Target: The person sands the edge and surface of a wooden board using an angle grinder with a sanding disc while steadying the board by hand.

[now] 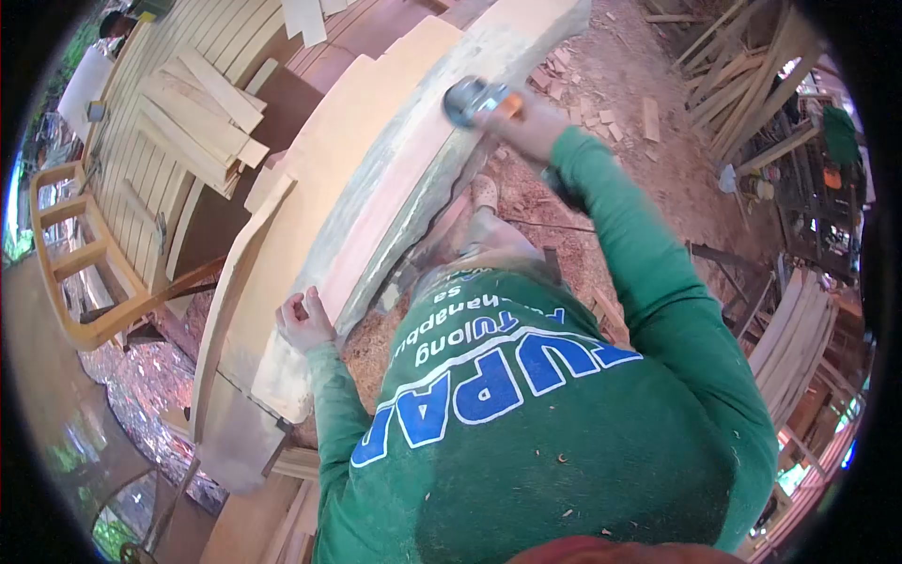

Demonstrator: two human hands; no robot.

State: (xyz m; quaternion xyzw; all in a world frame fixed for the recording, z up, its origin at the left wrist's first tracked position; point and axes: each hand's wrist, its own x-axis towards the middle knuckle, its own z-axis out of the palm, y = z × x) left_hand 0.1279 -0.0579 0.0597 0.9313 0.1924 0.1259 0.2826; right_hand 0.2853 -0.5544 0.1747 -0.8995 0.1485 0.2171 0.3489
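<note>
My right hand is wrapped round a handheld power sander with an orange body and a dark round head. The sander is blurred and sits at the far part of a long, curved wooden panel, over its grey-smeared edge band. Pale wood, grey patches and a pinkish strip show along this panel. Near its closer end, my left hand rests by the edge with fingers loosely bent and apart, holding nothing. Whether the sander's disc touches the wood cannot be made out.
Loose boards lie on a slatted wooden structure at the left, beside a ladder-like wooden frame. Wood offcuts and sawdust cover the ground. Timber leans in a pile at the upper right; curved planks are stacked below.
</note>
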